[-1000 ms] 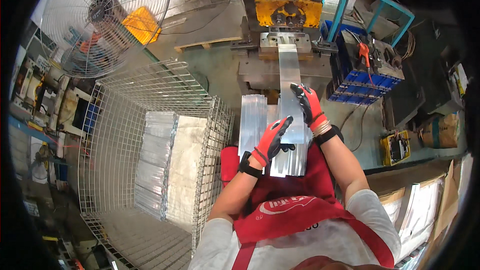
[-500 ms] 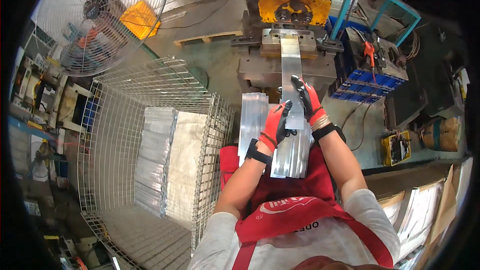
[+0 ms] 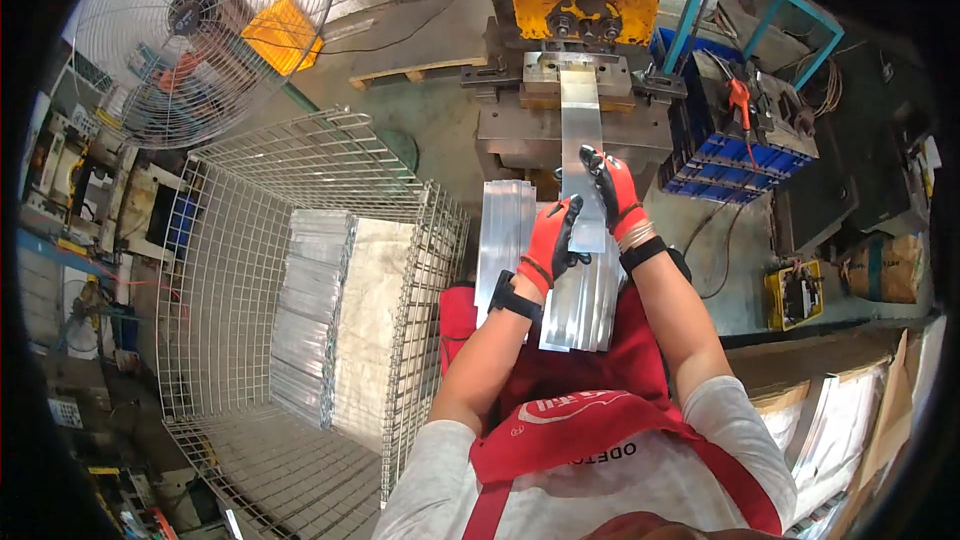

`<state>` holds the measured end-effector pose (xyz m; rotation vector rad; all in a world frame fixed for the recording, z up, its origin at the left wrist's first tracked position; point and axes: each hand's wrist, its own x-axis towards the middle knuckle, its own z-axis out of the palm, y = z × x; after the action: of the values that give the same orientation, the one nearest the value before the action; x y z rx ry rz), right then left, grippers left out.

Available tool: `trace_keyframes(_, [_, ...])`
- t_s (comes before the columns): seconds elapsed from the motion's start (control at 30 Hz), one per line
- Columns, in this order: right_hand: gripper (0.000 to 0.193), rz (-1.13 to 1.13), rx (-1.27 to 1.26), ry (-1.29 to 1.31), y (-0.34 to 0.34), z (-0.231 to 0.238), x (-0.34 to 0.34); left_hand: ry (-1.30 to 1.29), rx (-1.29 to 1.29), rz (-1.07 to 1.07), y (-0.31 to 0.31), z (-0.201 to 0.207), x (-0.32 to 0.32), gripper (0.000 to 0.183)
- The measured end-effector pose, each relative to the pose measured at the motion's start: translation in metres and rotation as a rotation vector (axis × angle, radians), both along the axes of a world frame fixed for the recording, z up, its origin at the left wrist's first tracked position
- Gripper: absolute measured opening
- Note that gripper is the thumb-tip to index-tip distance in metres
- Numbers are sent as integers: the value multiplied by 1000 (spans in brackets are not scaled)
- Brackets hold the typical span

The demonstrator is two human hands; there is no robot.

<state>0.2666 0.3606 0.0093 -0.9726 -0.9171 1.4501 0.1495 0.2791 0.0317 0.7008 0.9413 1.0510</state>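
Note:
Between my hands runs a long flat metal strip, its far end in the die of a press with a yellow front. My left hand, in a red and black glove, is closed on the strip's near left edge. Gripping its right edge a little farther up is my right hand, gloved alike. Below the strip, a stack of metal strips lies over my lap on the red apron. Another stack of strips sits just left of it.
A wire mesh cage at left holds bundled strips. A large fan stands beyond it. Right of the press are a blue crate with tools on top and a small yellow bin.
Both hands still hold the strip in nearly the same place. The whole view has shifted very slightly.

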Motion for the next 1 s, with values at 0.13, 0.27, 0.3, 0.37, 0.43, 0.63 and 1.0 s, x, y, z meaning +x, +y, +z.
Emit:
trace_keyframes(0.13, [16, 12, -13, 26, -2, 3, -3, -13, 39, 12, 1, -10, -3, 29])
trace_keyframes(0.27, [21, 40, 15, -10, 7, -15, 7, 4, 40, -7, 0, -2, 0, 28])
trace_keyframes(0.3, [22, 44, 1, -21, 6, -15, 6, 4, 43, -13, 0, -2, 0, 28])
trace_keyframes(0.37, [16, -3, 34, 42, 1, -6, -2, 8, 47, -14, -2, -3, -2, 28])
trace_keyframes(0.43, [17, -33, 48, 70, -5, 4, -7, 16, 50, -10, -2, -2, -2, 28])
trace_keyframes(0.63, [17, -3, -5, 2, 2, -5, 4, 41, 0, 23, 1, -4, 1, 27])
trace_keyframes(1.0, [17, -8, 36, 9, 0, -7, 0, -58, 9, 22, 7, -23, 1, 27])
